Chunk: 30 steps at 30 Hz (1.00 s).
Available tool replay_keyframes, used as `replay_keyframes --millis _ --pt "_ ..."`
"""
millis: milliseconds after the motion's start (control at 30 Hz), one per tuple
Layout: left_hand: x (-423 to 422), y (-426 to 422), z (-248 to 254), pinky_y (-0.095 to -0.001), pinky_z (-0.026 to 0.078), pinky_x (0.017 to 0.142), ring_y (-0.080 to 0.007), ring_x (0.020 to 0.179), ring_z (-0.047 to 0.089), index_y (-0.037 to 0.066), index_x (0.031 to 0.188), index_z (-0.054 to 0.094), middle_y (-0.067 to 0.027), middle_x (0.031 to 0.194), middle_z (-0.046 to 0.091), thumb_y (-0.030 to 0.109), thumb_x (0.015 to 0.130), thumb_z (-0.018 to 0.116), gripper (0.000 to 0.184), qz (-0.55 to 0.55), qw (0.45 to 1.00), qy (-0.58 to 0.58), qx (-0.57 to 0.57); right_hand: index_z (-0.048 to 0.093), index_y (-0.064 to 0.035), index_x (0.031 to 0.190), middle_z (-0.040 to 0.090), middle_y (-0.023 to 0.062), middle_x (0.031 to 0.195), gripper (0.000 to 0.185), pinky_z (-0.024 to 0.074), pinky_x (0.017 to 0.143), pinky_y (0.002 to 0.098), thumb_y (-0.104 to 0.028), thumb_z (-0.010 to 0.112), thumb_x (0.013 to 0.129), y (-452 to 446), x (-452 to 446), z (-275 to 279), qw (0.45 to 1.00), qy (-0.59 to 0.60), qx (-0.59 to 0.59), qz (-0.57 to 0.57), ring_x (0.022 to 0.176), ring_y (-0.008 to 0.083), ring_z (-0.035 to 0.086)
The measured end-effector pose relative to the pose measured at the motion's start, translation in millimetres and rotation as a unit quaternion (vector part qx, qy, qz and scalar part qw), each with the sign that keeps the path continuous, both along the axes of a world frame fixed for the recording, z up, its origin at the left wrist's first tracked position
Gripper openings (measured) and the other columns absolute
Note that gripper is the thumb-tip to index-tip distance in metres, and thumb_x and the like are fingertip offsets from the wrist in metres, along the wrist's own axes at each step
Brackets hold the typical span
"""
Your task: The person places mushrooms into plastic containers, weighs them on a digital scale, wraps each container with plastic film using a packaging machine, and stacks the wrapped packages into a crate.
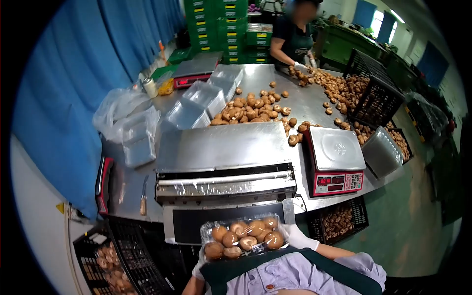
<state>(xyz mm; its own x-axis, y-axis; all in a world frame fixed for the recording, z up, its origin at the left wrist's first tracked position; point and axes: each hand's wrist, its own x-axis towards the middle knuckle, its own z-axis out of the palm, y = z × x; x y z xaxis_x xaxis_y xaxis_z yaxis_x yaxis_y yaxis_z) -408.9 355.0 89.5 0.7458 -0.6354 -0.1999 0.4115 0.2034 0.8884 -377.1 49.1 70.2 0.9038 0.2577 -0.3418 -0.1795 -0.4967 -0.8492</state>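
A clear tray of brown mushrooms (246, 238) with shiny plastic film over it is in front of my body, low in the view. My left hand (198, 268), in a white glove, grips its near left corner; most of the fingers are hidden. On the right end, my white-gloved right hand (298, 238) holds the same tray, with its fingers partly behind it. The tray overlaps the dark plate (184, 223) at the front of a film-wrapping machine (221, 142). Across that machine lies a film roll (226, 180).
A red scale (339, 157) stands right of the machine, and a knife (143, 196) lies left. Loose mushrooms (250, 109) and stacked empty trays (188, 114) are behind it. Black crates (142, 255) flank the steel table. A co-worker (295, 42) handles mushrooms at the far end.
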Motion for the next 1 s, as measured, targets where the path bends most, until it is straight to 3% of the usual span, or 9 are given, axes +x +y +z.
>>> replay_keyframes --millis 133,467,533,567,733,800,867,933,1000 --pt "20 -39 36 -0.0267 0.049 0.069 -0.0097 0.079 0.058 0.0 0.11 0.061 -0.0055 0.094 0.063 0.018 0.088 0.057 0.028 -0.1 0.967 0.084 -0.219 0.059 -0.0004 0.1 0.063 0.0078 0.09 0.032 0.0491 0.071 0.0299 -0.03 0.051 0.092 17 12 23 0.837 0.274 0.433 -0.191 0.078 0.0174 0.06" --pt "-5 -52 47 -0.0284 0.049 0.073 -0.0131 0.085 0.056 -0.007 0.116 0.053 -0.008 0.1 0.057 0.022 0.087 0.058 0.041 -0.066 0.925 0.109 -0.358 0.057 -0.0012 0.097 0.061 0.0068 0.085 0.028 0.0482 0.069 0.0277 -0.028 0.051 0.092 76 16 143 0.923 -0.269 0.081 0.264 0.074 0.0154 0.057" --pt "-19 -48 30 -0.0267 0.046 0.08 -0.0138 0.082 0.053 -0.004 0.114 0.052 -0.0082 0.099 0.052 0.023 0.089 0.055 0.037 -0.039 0.903 0.193 -0.383 0.057 -0.0017 0.091 0.06 0.0071 0.081 0.025 0.0464 0.064 0.0268 -0.025 0.049 0.093 44 45 62 0.979 0.03 0.197 0.047 0.069 0.015 0.056" --pt "-23 -51 39 -0.0261 0.048 0.076 -0.0147 0.083 0.054 -0.002 0.115 0.05 -0.0101 0.1 0.052 0.023 0.09 0.053 0.036 -0.007 0.941 0.127 -0.315 0.057 -0.0013 0.089 0.058 0.0094 0.08 0.029 0.0455 0.064 0.0271 -0.027 0.046 0.095 59 62 74 0.869 0.086 0.486 0.039 0.069 0.0165 0.055" --pt "-29 -50 -50 -0.0258 0.053 0.07 -0.0174 0.09 0.058 0.002 0.12 0.048 -0.0149 0.099 0.054 0.02 0.094 0.048 0.031 -0.041 0.898 0.242 -0.366 0.057 -0.004 0.086 0.061 0.0194 0.105 0.036 0.0465 0.087 0.047 -0.04 0.057 0.089 110 38 125 0.586 0.201 0.704 0.347 0.098 0.0351 0.059" --pt "-36 -52 -20 -0.022 0.048 0.065 -0.0145 0.073 0.06 0.016 0.13 0.053 -0.009 0.101 0.063 0.031 0.092 0.051 0.04 0.081 0.989 -0.07 -0.1 0.058 -0.0035 0.088 0.061 0.019 0.106 0.033 0.0469 0.087 0.0453 -0.036 0.06 0.087 106 24 117 0.684 0.169 0.627 0.331 0.098 0.0332 0.059" --pt "-39 -18 -25 -0.0299 0.052 0.075 -0.0171 0.097 0.059 0.001 0.114 0.055 -0.0125 0.108 0.058 0.016 0.093 0.049 0.026 -0.046 0.879 0.259 -0.398 0.06 -0.0026 0.093 0.061 0.0182 0.107 0.028 0.0477 0.086 0.0417 -0.029 0.065 0.084 95 9 103 0.847 0.09 0.445 0.277 0.097 0.0292 0.06" --pt "-51 16 42 -0.0289 0.049 0.077 -0.0136 0.096 0.058 0.001 0.107 0.059 -0.0075 0.102 0.061 0.019 0.094 0.049 0.024 0.194 0.967 -0.152 0.066 0.055 0.0037 0.113 0.059 0.0207 0.114 0.046 0.047 0.086 0.0333 -0.027 0.064 0.081 93 4 83 0.928 0.069 0.253 0.266 0.098 0.0278 0.059" --pt "-54 44 60 -0.0268 0.048 0.079 -0.0135 0.091 0.06 0.002 0.105 0.06 -0.0052 0.097 0.062 0.023 0.097 0.046 0.027 0.323 0.939 -0.06 0.105 0.051 0.0089 0.117 0.059 0.0201 0.113 0.061 0.0459 0.089 0.0345 -0.041 0.055 0.083 127 7 104 0.746 0.44 0.475 0.155 0.098 0.0286 0.059"
